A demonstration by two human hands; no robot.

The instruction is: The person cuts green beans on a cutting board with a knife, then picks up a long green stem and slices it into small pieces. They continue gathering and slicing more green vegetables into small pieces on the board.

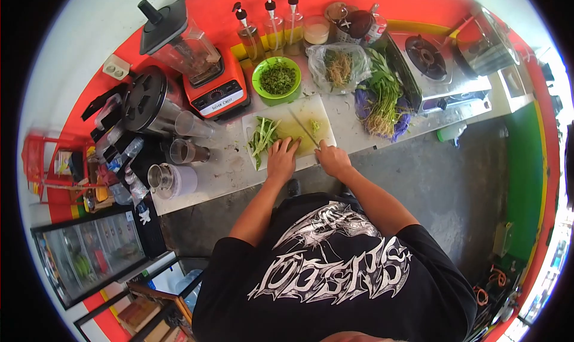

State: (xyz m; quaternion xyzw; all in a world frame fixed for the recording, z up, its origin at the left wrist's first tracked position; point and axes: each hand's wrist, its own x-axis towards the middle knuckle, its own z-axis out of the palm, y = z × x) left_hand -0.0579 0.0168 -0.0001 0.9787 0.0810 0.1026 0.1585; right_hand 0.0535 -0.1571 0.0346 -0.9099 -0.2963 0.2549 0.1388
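My right hand is closed round the handle of a knife, whose blade points away over a pale cutting board. My left hand presses on the board with bent fingers, at the near end of a bunch of green stems. The stems lie on the board's left side, partly under that hand. Right of the blade sits a small heap of chopped greens. Just behind the board, a green bowl holds chopped dark leaves.
A red blender, cups and a steel-topped jar stand left. Pump bottles line the back. A plastic bag of roots, leafy greens and a gas stove are right.
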